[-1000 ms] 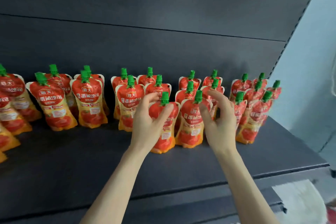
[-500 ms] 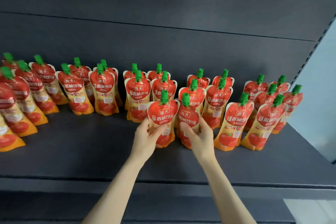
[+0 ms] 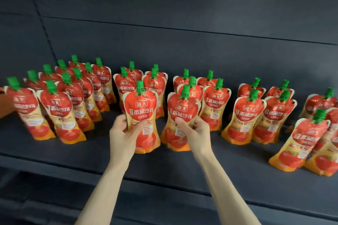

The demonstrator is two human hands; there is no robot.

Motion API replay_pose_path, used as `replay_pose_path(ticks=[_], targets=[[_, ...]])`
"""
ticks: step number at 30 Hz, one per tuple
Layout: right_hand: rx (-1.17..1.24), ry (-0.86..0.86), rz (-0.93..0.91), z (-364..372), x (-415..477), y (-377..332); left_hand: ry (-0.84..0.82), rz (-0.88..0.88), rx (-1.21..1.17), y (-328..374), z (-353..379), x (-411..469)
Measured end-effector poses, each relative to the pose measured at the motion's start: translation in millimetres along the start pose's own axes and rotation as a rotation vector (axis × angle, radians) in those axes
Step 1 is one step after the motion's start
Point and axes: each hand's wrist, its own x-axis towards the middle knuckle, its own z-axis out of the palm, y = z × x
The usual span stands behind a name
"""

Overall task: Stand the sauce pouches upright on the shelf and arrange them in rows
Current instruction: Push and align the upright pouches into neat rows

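Pouches, two of them, sit in your hands at the front of the shelf point(image 3: 164, 167). Your left hand point(image 3: 123, 134) grips the left pouch point(image 3: 140, 105) round its narrow waist, thumb across the printed face and fingers wrapped behind the left edge. Your right hand point(image 3: 196, 131) grips the right pouch point(image 3: 182, 107) the same way, thumb on the face and fingers curled round the right edge. Both pouches are upright, green caps on top, faces toward you. They stand side by side with a narrow gap between them. Their bases are down at the shelf. Whether they rest on it or hang just above it, you cannot tell.

Just beyond your left hand a short file point(image 3: 126, 86) of pouches stands upright, running toward the back panel point(image 3: 182, 23). Just beyond your right hand stands a small block point(image 3: 214, 97), also upright. Left of your left hand, apart from it, a bigger block point(image 3: 73, 97) stands in files running back, and its nearest pouches are blurred. Right of your right hand, across a gap, a pair of files point(image 3: 245, 113) stands upright. Farther right, at the frame's edge, a last group point(image 3: 303, 139) stands nearer you than the others and appears tilted, tops to the right. The shelf and panel are dark grey.
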Motion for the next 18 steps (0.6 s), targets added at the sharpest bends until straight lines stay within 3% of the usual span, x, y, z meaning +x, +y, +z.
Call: replay_pose_path(ticks=[9, 18], targets=[[-0.060, 0.112, -0.082, 108.9, 34.2, 33.1, -0.140, 0.042, 0.009, -38.3, -63.4, 82.3], [-0.202, 0.153, -0.046, 125.9, 57.4, 43.3, -0.258, -0.004, 0.023, -65.3, -67.1, 125.8]])
